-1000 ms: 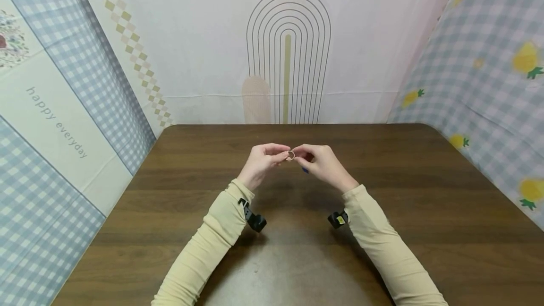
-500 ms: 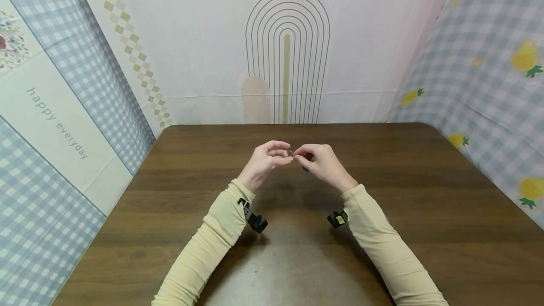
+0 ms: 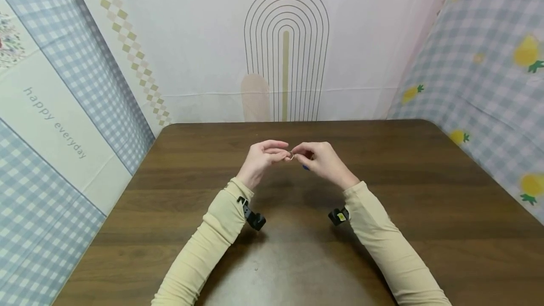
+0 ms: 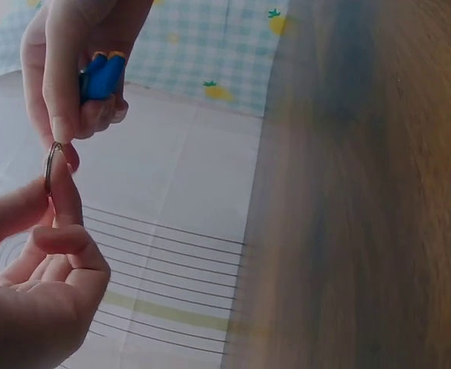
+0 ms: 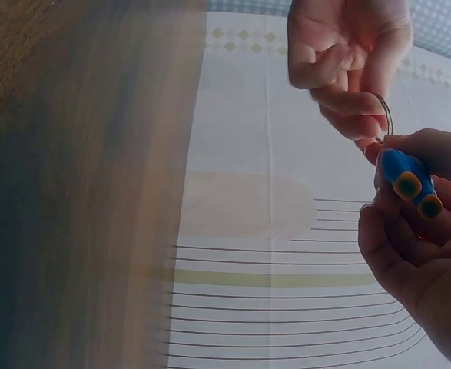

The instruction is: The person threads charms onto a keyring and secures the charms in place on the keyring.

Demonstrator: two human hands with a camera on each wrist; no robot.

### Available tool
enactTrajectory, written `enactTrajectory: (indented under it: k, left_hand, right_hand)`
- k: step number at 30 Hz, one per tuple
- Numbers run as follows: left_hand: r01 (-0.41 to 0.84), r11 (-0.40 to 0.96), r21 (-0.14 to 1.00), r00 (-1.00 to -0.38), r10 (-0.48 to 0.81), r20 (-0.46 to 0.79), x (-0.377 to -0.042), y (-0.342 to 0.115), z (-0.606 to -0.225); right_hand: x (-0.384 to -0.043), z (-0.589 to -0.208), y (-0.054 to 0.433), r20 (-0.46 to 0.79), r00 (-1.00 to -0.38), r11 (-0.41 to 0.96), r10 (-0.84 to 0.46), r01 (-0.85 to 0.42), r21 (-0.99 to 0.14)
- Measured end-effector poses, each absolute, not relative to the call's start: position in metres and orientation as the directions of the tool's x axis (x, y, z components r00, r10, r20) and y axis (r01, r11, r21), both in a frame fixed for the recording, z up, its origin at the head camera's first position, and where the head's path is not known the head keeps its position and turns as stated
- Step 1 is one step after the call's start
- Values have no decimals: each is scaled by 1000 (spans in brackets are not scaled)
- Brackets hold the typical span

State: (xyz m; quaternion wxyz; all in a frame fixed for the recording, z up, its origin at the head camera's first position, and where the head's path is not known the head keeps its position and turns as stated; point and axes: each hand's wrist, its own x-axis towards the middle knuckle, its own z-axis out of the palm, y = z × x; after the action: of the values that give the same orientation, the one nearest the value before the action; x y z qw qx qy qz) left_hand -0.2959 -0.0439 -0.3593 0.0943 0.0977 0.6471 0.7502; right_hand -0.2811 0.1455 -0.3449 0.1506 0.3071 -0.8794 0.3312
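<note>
Above the table, both hands meet at a thin metal key ring [image 3: 291, 156]. My left hand [image 3: 264, 158] pinches one side of the ring [image 4: 49, 173] between thumb and a finger. The thumb and forefinger of my right hand [image 3: 322, 158] pinch the opposite edge. Against the right hand's curled fingers lies a small blue charm [image 5: 403, 167] with two orange-rimmed round ends; in the left wrist view the charm [image 4: 102, 79] sticks out past those fingers. Whether something is threaded on the ring is hidden by the fingertips.
A brown wooden table [image 3: 272, 259] spreads beneath the forearms. Patterned cloths hang around it, with a white cloth [image 3: 195, 51] behind and checked ones at the sides. Each wrist carries a black camera mount [image 3: 255, 220].
The ring, seen as a round loop a second ago, has turned and shows less of its face. Left fingertips have shifted slightly on it; the right hand has stayed nearly in place.
</note>
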Motion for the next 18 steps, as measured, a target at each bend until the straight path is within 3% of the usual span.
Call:
enactTrajectory:
  k: [5,13,18]
  left_hand:
    - [-37,-67,997,-946,322,-14,-296,-44,-359]
    - [-45,-166,985,-976,217,-8,-295,-40,-359]
    - [-36,-166,986,-976,219,1,-295,-40,-359]
  right_hand:
    - [-282,-346,145,481,-766,598,-425,-637,-486]
    - [-281,-347,147,490,-773,597,-404,-628,-499]
    - [-281,-346,148,493,-767,597,-410,-635,-491]
